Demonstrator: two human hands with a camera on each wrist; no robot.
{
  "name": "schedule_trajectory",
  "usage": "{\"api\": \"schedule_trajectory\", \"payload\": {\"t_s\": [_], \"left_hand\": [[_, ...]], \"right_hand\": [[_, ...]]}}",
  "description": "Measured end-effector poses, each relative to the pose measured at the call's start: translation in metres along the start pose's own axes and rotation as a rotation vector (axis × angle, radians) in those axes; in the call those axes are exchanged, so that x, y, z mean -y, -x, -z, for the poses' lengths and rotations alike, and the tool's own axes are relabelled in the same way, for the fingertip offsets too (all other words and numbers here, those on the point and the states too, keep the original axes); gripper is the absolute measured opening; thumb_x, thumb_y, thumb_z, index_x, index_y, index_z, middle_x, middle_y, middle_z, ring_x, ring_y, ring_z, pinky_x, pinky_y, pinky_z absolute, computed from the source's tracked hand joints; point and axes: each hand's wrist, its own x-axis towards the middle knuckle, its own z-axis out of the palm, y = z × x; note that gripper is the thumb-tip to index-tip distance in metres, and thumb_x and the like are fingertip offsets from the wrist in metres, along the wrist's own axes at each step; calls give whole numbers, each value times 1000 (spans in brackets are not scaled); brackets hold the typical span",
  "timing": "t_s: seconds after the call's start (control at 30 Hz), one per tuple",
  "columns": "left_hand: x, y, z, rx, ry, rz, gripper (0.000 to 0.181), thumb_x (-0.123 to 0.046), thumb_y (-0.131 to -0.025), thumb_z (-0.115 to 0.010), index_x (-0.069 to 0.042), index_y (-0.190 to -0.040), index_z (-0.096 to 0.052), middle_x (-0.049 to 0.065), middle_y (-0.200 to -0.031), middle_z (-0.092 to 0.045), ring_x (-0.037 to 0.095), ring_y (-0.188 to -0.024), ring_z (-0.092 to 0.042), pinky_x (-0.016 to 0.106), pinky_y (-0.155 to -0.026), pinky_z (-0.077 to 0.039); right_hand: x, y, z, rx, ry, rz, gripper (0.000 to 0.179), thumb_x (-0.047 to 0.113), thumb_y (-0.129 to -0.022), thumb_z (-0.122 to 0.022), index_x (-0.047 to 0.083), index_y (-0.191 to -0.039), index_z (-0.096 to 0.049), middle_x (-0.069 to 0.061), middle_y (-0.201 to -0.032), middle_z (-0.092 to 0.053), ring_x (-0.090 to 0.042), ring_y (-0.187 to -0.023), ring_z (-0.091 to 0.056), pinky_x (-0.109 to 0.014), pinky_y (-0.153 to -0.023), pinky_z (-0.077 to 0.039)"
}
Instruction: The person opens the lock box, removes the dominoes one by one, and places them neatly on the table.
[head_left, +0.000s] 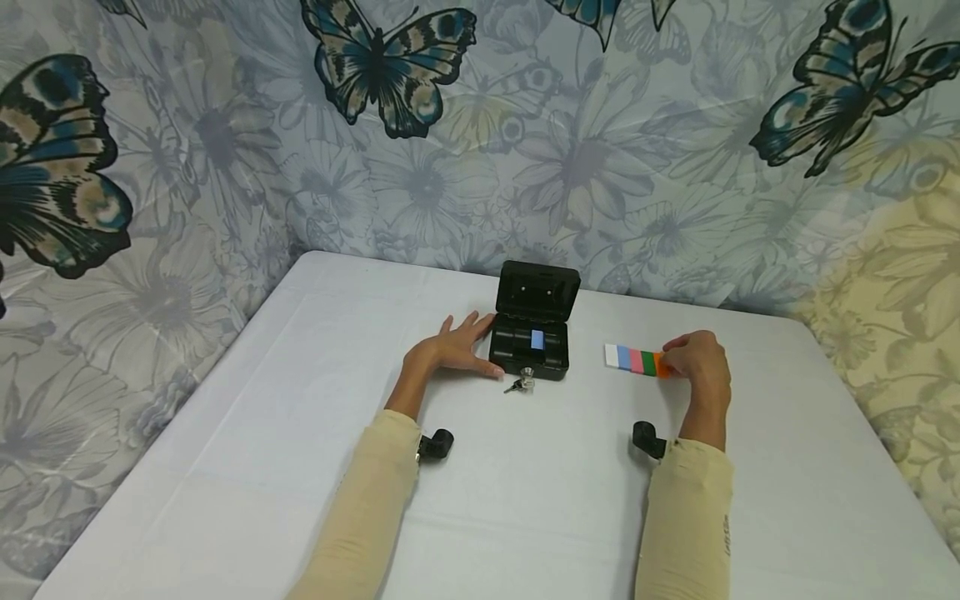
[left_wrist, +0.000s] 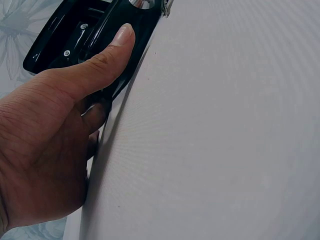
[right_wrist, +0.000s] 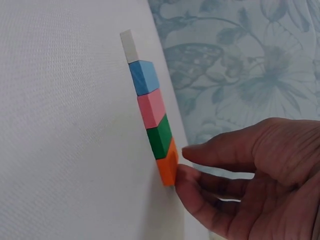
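Observation:
My left hand [head_left: 456,346] rests against the left side of a small black cash box [head_left: 555,360], whose lid stands raised. Its fingers are spread, and the straight thumb [left_wrist: 102,65] lies along the front. Inside the box sits a light blue block [head_left: 537,339]. Keys [head_left: 517,385] hang at the front lock. To the right, a row of small blocks lies end to end: white [right_wrist: 129,46], blue [right_wrist: 143,77], pink [right_wrist: 151,109], green [right_wrist: 159,136] and orange [right_wrist: 166,170]. My right hand [head_left: 699,363] is at the orange block, thumb and fingertips apart beside its edge.
A white cloth [head_left: 525,500] covers the table. The fabric wall with butterflies [head_left: 382,67] rises behind the far edge. Black wrist cameras [head_left: 437,444] stick out from both sleeves.

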Motion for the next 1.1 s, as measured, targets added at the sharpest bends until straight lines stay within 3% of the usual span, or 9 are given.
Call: {"api": "schedule_trajectory", "payload": {"t_s": [0.33, 0.5, 0.63, 0.8, 0.93, 1.1], "left_hand": [[0, 0, -1, 5, -6, 0, 108, -62, -71, -65, -22, -149, -1, 10, -154, -1, 20, -140, 1, 46, -110, 11], [-1, 0, 0, 6, -3, 6, 109, -63, -70, -65, -23, -149, -1, 10, -154, -1, 19, -140, 2, 45, -110, 11], [-1, 0, 1, 3, 6, 5, 109, -63, -70, -65, -22, -149, -2, 10, -154, -1, 20, -140, 2, 45, -110, 11], [-1, 0, 1, 2, 9, 0, 109, -62, -71, -65, -21, -149, -2, 10, -154, -2, 20, -140, 2, 46, -110, 10], [-1, 0, 1, 0, 5, -2, 109, -62, -70, -66, -21, -149, -3, 11, -153, -3, 20, -140, 1, 46, -110, 10], [0, 1, 1, 2, 4, 5, 109, -63, -70, -65, -22, -149, -3, 10, -154, -3, 20, -140, 1, 45, -110, 10]], "right_hand": [[4, 0, 1, -17, 11, 10, 34, 14, -83, -55, 0, -113, -60, -16, -92, -62, -32, -86, -54, -37, -64, -45], [13, 8, 6, -13, 17, 45, 36, 19, -86, -55, 2, -118, -58, -19, -100, -60, -34, -92, -54, -38, -65, -44], [22, 17, 11, 33, -8, 144, 38, 23, -89, -54, 3, -121, -55, -23, -112, -59, -35, -99, -56, -46, -76, -46], [33, 25, 14, 54, -78, 279, 37, 23, -89, -56, 2, -120, -56, -22, -111, -61, -34, -98, -59, -53, -87, -43], [40, 31, 14, 100, -132, 333, 43, 30, -89, -57, 2, -122, -55, -20, -115, -60, -27, -93, -62, -59, -90, -38], [50, 36, 12, 129, -181, 400, 42, 31, -90, -57, 1, -119, -56, -16, -111, -63, -8, -78, -63, -44, -88, -46]]}}
